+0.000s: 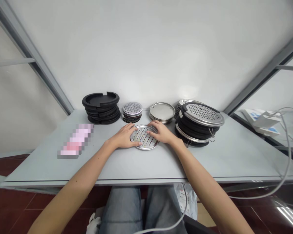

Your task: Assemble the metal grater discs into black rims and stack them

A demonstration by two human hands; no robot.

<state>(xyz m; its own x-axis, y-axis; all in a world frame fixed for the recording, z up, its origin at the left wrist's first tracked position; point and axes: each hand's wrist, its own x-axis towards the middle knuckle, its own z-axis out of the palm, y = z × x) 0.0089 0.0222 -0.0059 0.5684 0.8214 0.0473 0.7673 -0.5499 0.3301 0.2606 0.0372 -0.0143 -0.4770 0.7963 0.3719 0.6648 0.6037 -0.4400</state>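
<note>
A round silver metal plate (146, 138) lies on the table in front of me, its face dotted with holes and small coloured specks inside a raised rim. My left hand (125, 136) grips its left edge, thumb laid over the face and fingers curved round the far side. On the opposite edge, my right hand (161, 132) holds the plate, with its thumb also reaching onto the face. Just behind stand a short stack of small round boards (132, 110), with a pale perforated disc on top, and a stack of plain shallow metal dishes (162, 111).
Black notched rings (101, 109) are stacked at the back left. To the right stands a tall pile of black rings and perforated metal discs (203, 115) with wire clips. A blurred pink item (75, 141) lies left. A white cable (288, 156) hangs at the right.
</note>
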